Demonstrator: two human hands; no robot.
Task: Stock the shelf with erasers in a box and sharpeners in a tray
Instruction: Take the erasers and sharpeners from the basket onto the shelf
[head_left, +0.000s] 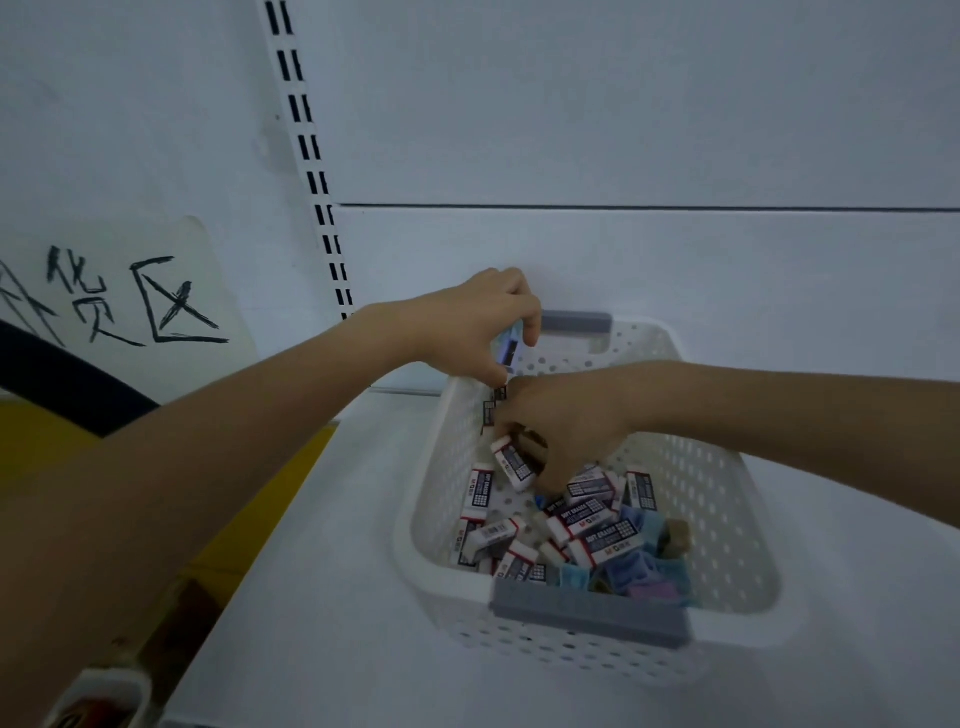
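Note:
A white perforated basket (706, 499) with grey handles stands on the white shelf (322, 597). It holds several white erasers in dark sleeves (582, 525) and several pastel sharpeners (644, 571) near its front. My left hand (478, 322) hovers above the basket's far left corner, fingers curled around a small pale blue item (509, 349), probably a sharpener. My right hand (561, 426) reaches down into the basket and pinches erasers (514, 462), with one white eraser showing at its fingertips.
The white back panel (623, 130) of the shelf rises behind the basket, with a slotted upright (311, 156) to the left. A paper sign with handwritten characters (130, 296) hangs at left. Yellow and dark surfaces lie below left.

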